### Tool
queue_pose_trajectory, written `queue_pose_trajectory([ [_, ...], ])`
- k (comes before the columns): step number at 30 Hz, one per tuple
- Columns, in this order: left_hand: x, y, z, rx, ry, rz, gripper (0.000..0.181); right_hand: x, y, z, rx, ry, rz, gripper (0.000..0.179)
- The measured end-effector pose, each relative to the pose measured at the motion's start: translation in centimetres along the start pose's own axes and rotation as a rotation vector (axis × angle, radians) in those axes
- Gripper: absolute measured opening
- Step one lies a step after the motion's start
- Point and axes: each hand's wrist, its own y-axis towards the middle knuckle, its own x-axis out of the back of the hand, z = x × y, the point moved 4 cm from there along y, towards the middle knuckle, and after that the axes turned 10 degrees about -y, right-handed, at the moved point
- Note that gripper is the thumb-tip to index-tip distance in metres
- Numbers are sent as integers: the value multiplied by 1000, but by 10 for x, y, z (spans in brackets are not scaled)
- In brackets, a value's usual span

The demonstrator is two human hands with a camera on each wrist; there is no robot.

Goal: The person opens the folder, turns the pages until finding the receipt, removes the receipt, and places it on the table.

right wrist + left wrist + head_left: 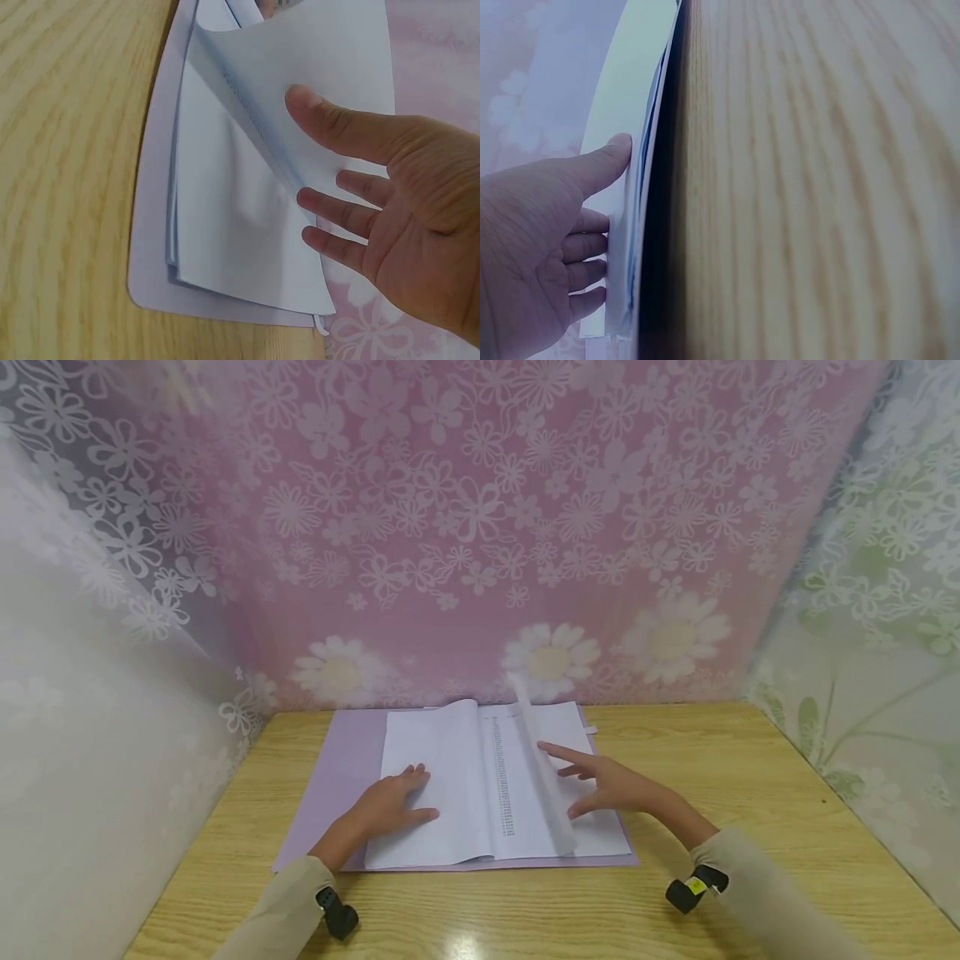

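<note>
Head view shows your left hand (384, 808) resting relaxed fingers on white pages (447, 752), your right hand (611, 783) loosely spread beside a raised, curling sheet (543, 777), a lilac folder (341, 768) beneath the fingers.

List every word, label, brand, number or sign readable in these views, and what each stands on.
No text can be read.
Column of print on the open page: too small to read.
Blurred print by the lifted sheet, right wrist view: unreadable.
Yellow label on the black wrist device: any marking is too small to tell.
</note>
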Motion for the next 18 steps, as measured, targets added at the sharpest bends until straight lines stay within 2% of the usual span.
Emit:
queue_pose_trajectory([
  [12, -5, 0, 5, 24, -11, 6, 74, -13, 8, 9, 3, -119, -39, 103],
  [18, -1, 2, 8, 11, -26, -5, 73, -13, 12, 17, 35, -193, -55, 99],
])
